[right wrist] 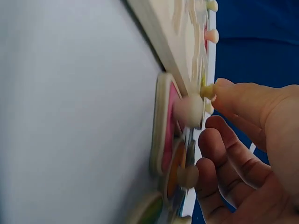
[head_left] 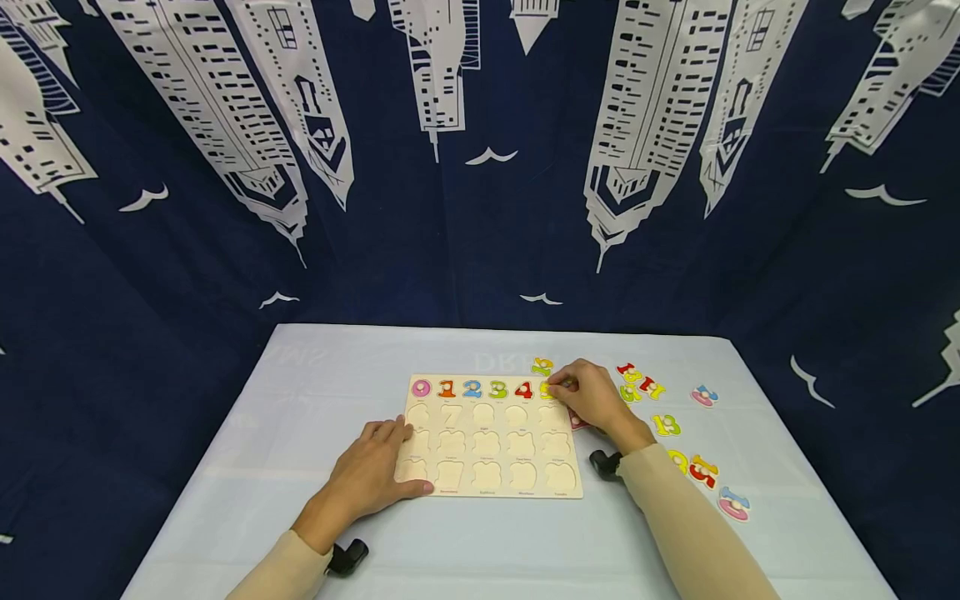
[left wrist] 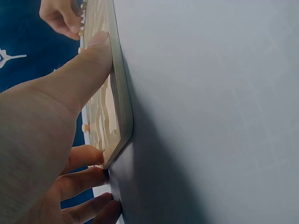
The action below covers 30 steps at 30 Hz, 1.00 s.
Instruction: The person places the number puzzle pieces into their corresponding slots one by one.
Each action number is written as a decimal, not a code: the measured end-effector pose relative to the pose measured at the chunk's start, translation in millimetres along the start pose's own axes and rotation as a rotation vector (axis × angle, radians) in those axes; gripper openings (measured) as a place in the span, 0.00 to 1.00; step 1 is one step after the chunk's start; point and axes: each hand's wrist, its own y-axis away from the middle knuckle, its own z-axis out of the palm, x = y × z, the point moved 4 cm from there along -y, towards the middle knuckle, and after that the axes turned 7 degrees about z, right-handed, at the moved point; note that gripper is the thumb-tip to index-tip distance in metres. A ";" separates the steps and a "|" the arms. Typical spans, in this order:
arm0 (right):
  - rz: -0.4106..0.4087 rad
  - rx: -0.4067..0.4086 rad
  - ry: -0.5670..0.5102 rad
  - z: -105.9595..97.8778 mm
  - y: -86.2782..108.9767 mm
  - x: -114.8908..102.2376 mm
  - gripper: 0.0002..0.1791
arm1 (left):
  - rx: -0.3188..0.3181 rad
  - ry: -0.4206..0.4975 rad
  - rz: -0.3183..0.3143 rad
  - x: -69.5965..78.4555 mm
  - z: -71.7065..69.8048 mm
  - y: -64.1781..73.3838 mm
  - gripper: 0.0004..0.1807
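A wooden number puzzle board [head_left: 498,497] lies on the table, with 0 [head_left: 422,388], 1, 2, 3 and 4 seated along its far row. My left hand [head_left: 369,468] rests over the near left corner, thumb on top of the front edge and fingers along the left side. At the far right end of that row, my right hand [head_left: 592,398] pinches the knob of a yellow number 5 piece [head_left: 545,390] between thumb and finger. The knob [right wrist: 207,91] shows at the fingertips in the right wrist view; its other fingers are loosely bent.
Several loose knobbed number pieces lie right of the board, among them a 13 [head_left: 666,425], an 11 [head_left: 652,388] and a red-and-orange 15 [head_left: 703,472]. A pink piece [head_left: 577,421] touches the board's right edge under my right hand. White cloth covers the table [head_left: 360,350].
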 end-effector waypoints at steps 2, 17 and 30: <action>-0.009 0.010 0.004 -4.0 1.6 2.0 0.07 | -0.002 0.000 0.000 0.3 -0.3 0.5 0.56; 0.019 -0.027 0.013 -31.4 15.8 26.7 0.10 | -0.002 0.005 -0.004 2.3 -1.9 1.7 0.56; 0.046 -0.076 0.065 -32.5 30.5 41.7 0.10 | 0.002 0.001 -0.001 0.5 -0.2 0.3 0.56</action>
